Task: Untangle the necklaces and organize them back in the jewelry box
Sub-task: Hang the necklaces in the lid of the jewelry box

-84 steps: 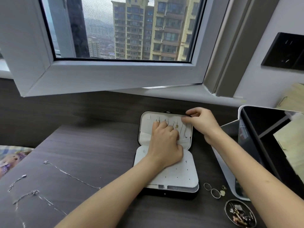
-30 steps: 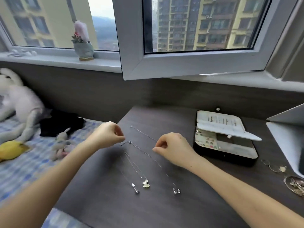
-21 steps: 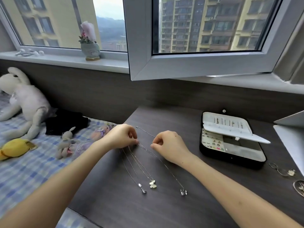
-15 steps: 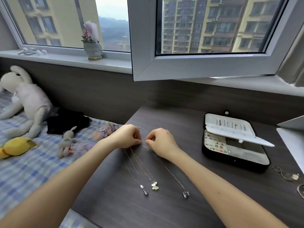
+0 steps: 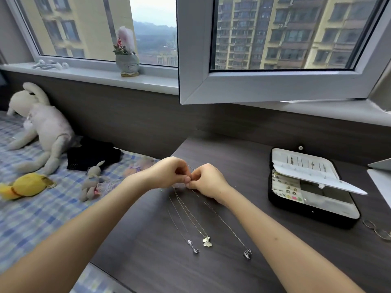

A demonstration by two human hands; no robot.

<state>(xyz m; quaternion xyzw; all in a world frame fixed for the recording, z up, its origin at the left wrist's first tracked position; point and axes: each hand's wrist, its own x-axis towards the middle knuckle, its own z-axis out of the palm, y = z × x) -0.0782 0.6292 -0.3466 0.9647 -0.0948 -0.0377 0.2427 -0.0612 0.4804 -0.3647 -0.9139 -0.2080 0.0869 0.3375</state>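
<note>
Silver necklaces [image 5: 207, 242] 3 | left hand [image 5: 167, 173], right hand [image 5: 208, 180] pinching | box [image 5: 306, 212] 1

The left hand [image 5: 167, 173] and right hand [image 5: 208, 179] meet near the left edge of the tabletop [image 5: 243, 149]. They pinch the far ends of the necklaces [image 5: 190, 216], which lie side by side and run toward the front edge. The jewelry box [image 5: 306, 214] sits near the right edge, with rings [image 5: 378, 229] just beside its front right corner. The bed [image 5: 31, 218] lies left of the tabletop, with a toy rabbit [image 5: 46, 125] on it. Behind, a flower pot [image 5: 128, 64] stands on the windowsill [image 5: 84, 74].
</note>
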